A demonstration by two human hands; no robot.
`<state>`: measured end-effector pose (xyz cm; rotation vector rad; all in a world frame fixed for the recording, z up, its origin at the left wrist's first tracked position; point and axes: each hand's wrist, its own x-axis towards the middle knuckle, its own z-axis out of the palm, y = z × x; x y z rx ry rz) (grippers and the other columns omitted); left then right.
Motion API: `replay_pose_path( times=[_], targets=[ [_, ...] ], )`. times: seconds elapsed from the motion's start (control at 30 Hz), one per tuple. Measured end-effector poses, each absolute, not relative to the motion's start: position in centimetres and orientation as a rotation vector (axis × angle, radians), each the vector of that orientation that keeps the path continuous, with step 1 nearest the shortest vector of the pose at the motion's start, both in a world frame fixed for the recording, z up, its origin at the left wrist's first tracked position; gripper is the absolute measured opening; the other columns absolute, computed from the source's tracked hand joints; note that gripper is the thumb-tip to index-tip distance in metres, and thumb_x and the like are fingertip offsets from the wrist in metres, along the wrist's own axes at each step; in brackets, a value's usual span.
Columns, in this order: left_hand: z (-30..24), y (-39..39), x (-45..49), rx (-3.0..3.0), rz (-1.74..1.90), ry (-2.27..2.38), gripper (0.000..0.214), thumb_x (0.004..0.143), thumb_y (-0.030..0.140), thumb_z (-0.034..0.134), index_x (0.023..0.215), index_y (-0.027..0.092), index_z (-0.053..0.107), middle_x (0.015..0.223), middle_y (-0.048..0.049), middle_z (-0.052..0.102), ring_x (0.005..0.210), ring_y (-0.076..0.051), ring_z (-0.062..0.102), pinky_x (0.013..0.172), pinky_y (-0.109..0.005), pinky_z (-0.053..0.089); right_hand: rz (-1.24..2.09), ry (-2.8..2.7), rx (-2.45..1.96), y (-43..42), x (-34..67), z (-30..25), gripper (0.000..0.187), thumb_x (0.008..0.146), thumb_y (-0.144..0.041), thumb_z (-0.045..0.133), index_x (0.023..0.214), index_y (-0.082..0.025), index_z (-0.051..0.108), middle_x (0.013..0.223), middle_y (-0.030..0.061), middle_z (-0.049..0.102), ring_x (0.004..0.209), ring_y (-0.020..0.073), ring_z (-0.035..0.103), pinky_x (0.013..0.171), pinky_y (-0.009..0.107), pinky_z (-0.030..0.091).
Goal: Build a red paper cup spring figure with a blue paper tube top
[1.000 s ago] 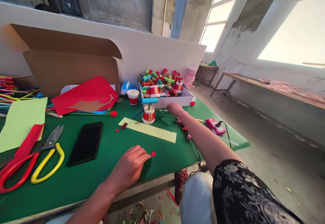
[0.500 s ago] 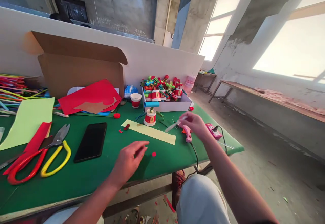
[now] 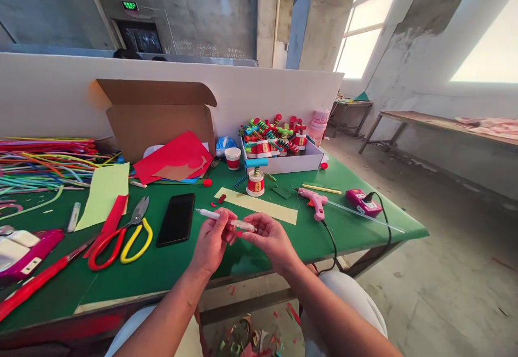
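A white pen (image 3: 208,214) is held level above the near side of the green table, its thin tip pointing left. My left hand (image 3: 212,241) is closed round its middle. The fingers of my right hand (image 3: 272,237) pinch its clear right end. Just beyond my hands lies a pale yellow paper strip (image 3: 259,204), with a small dark red folded piece (image 3: 222,199) on its left end. Behind the strip stands a figure made from a red and white paper cup (image 3: 255,183), with spiral arms and a blue paper roll (image 3: 256,162) on top.
A pink glue gun (image 3: 316,200) and a magenta power strip (image 3: 363,202) lie right, their cords trailing. A black phone (image 3: 176,219), pliers-like scissors (image 3: 137,224) and red paper (image 3: 174,157) are left. A white box (image 3: 283,163) of similar figures stands behind, beside a paper cup (image 3: 232,159).
My right hand has brought the pen from beside the glue gun leftward to my left hand, which has closed on it. The camera view has turned left.
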<state>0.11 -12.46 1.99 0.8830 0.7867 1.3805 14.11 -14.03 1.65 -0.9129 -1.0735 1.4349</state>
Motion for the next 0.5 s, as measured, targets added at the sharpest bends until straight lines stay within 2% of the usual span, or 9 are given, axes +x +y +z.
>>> replay_pose_path(
  times=[0.1,0.17,0.27,0.4,0.5],
  targets=[
    [2.3,-12.3,-0.2,0.887,1.394,0.815,0.042,0.07,0.055,0.074,0.071,0.016,0.057,0.051,0.007,0.044,0.041,-0.005,0.038,0.039,-0.019,0.03,1.44,-1.198,-0.932,-13.6,15.0,1.7,0.042,0.056,-0.042,0.086,0.083,-0.021,0.062,0.076,-0.0014,0.064,0.069,0.0134,0.059,0.067,0.026,0.048],
    [2.5,-12.3,-0.2,0.896,1.371,0.831,0.044,0.068,0.056,0.075,0.069,0.016,0.057,0.051,0.0073,0.044,0.04,-0.005,0.037,0.038,-0.018,0.03,1.305,-1.374,-0.994,-13.6,15.4,1.9,0.037,0.065,-0.048,0.08,0.08,-0.02,0.059,0.072,-0.0022,0.06,0.064,0.0121,0.055,0.061,0.024,0.044],
    [2.3,-12.6,0.3,0.921,1.298,0.875,0.046,0.065,0.057,0.076,0.066,0.016,0.056,0.047,0.0087,0.04,0.038,-0.004,0.034,0.035,-0.016,0.027,0.865,-1.778,-1.167,-13.9,15.7,2.1,0.028,0.081,-0.046,0.068,0.076,-0.02,0.057,0.071,-0.0011,0.057,0.063,0.0125,0.051,0.057,0.024,0.038],
    [1.9,-13.0,1.1,0.93,1.302,0.976,0.048,0.062,0.058,0.078,0.063,0.015,0.056,0.043,0.0093,0.039,0.034,-0.003,0.032,0.031,-0.016,0.024,0.255,-2.072,-1.324,-14.5,15.6,1.9,0.025,0.082,-0.042,0.069,0.086,-0.02,0.06,0.083,0.0038,0.061,0.071,0.0161,0.055,0.059,0.025,0.04],
    [1.7,-13.0,1.4,0.878,1.398,1.002,0.045,0.063,0.055,0.078,0.063,0.016,0.055,0.043,0.0095,0.041,0.032,-0.003,0.031,0.029,-0.016,0.025,0.051,-2.042,-1.262,-14.6,15.6,1.4,0.017,0.088,-0.035,0.064,0.093,-0.019,0.063,0.085,0.0055,0.062,0.075,0.017,0.058,0.064,0.026,0.044]
  ],
)
